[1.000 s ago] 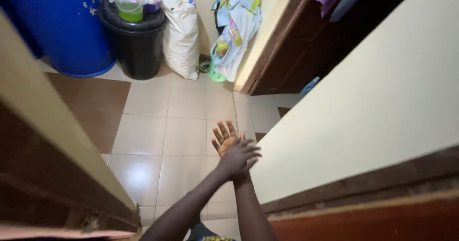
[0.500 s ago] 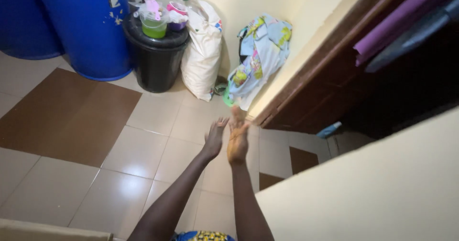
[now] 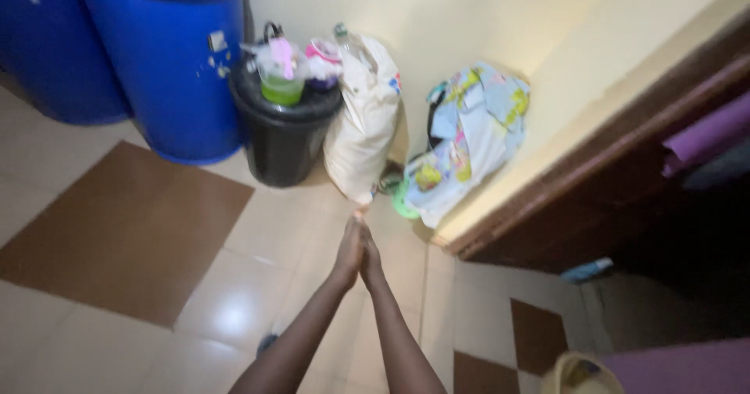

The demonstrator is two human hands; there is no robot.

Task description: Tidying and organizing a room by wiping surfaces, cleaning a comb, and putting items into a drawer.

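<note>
Head view is showing the left hand and right hand pressing flat together, palms touching, gripping nothing, hovering over the tiled floor near a white sack.

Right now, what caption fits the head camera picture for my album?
Left hand and right hand pressed palm to palm above the tiled floor, pointing toward a white sack beside a black bin.
</note>
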